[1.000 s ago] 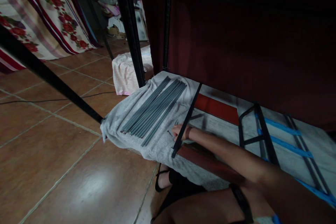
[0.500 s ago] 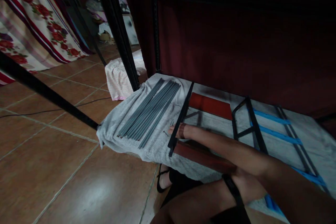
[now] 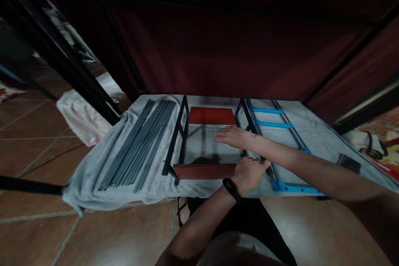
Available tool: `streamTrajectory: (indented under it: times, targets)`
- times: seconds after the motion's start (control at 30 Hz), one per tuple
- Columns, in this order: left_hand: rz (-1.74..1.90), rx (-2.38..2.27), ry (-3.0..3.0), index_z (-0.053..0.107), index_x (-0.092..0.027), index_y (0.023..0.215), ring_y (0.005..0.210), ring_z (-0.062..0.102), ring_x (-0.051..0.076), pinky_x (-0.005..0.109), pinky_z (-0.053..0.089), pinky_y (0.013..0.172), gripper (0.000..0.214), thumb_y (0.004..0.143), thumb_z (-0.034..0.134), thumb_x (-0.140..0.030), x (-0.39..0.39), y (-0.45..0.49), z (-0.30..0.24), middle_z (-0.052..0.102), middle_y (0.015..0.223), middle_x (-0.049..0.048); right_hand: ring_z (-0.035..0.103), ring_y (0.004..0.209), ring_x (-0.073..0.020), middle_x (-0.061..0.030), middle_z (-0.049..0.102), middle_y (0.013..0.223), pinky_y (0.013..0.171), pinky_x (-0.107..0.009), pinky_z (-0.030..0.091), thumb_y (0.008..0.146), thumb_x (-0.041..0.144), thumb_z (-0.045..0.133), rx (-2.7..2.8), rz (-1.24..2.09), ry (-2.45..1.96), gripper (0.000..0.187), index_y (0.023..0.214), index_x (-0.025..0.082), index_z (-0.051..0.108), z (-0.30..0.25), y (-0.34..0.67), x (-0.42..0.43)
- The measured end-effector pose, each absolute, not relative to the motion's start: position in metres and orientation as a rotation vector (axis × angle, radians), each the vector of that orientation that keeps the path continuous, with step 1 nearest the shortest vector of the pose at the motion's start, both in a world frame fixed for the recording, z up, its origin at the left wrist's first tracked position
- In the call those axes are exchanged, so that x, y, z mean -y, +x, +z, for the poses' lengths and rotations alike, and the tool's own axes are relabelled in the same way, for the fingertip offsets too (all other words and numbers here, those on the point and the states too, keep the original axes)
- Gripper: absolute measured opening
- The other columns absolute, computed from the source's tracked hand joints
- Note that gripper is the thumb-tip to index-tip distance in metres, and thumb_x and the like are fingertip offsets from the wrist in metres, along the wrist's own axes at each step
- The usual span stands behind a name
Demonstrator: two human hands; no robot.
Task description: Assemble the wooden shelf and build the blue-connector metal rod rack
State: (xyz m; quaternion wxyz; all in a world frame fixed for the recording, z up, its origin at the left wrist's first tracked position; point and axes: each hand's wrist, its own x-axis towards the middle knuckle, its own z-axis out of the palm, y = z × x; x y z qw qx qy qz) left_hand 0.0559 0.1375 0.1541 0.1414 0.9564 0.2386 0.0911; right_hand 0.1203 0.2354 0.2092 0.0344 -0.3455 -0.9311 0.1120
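On a grey cloth [image 3: 93,174] on the floor lies a black metal frame [image 3: 177,141] with two red-brown wooden boards across it. My left hand [image 3: 247,173], a black band on its wrist, is closed around the right end of the near board [image 3: 202,171]. My right hand [image 3: 232,137] reaches across the frame with fingers stretched flat over the grey cloth between the boards. The far board [image 3: 212,115] lies beyond it.
A bundle of grey rods [image 3: 140,143] lies left of the frame. A second black frame with blue straps [image 3: 271,124] lies to the right. A dark red fabric wall rises behind. Black poles [image 3: 62,62] stand at left; a pale striped cloth [image 3: 81,116] lies on the tiles.
The view has swung right to face the frame head-on. My right hand moved from the frame's left rail to the middle. My left hand has come in and closed on the near board.
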Motion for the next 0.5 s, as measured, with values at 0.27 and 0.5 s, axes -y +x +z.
streamTrajectory:
  times: [0.27,0.5]
  targets:
    - [0.098,-0.832,2.812,0.028,-0.022,0.152,0.088,0.070,0.021,0.032,0.049,0.082,0.060,0.096,0.049,-0.023,-0.136,0.060,0.163,0.073,0.095,0.0075,0.061,0.068,-0.0146,0.0016,0.063,0.078,0.066,-0.029,0.053,0.084,0.042,0.067,1.259,0.492,-1.403,0.026,0.100,0.023,0.063,0.195,0.250,-0.136]
    - [-0.077,-0.931,2.785,0.024,-0.027,0.154,0.093,0.071,0.021,0.031,0.050,0.084,0.061,0.097,0.046,-0.026,-0.139,0.067,0.174,0.075,0.098,0.0058,0.064,0.065,-0.0125,0.0012,0.067,0.076,0.070,-0.030,0.057,0.060,0.047,0.085,0.455,0.980,-1.185,0.043,0.087,0.021,0.064,0.114,0.233,-0.073]
